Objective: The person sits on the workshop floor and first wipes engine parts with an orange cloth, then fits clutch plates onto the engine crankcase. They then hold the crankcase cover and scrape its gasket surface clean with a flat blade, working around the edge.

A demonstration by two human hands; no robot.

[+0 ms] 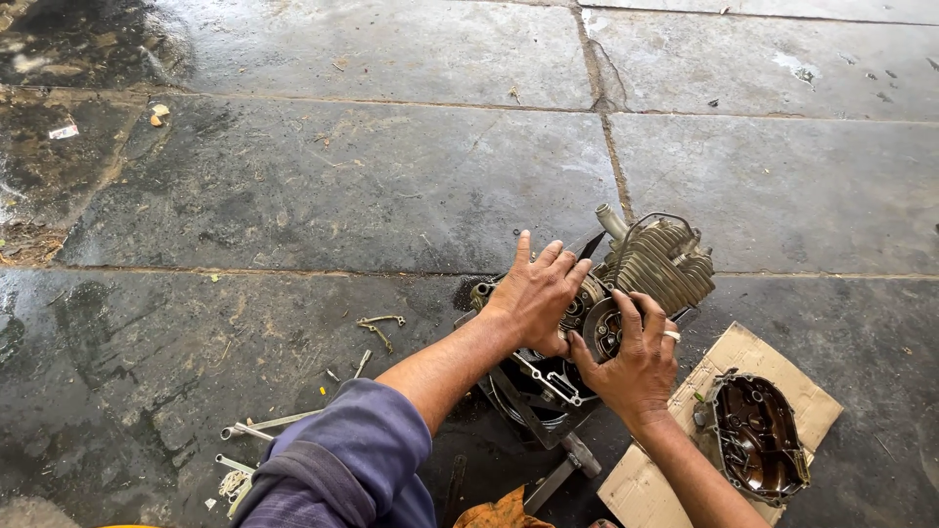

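Note:
A small motorcycle engine (653, 262) with a finned cylinder lies on a dark stone floor. Its side is opened, showing gears and a round clutch part (601, 330). My left hand (536, 291) rests flat on the open crankcase, fingers spread over the upper gears. My right hand (636, 360), with a ring on one finger, grips the round clutch part from below and the right. A blue sleeve covers my left upper arm.
A removed engine side cover (757, 436) lies inside-up on a piece of cardboard (646, 484) at the right. Spanners and a tube wrench (256, 428) lie on the floor at lower left, with small bent metal bits (380, 324) nearby. An orange rag (501, 512) sits at the bottom edge.

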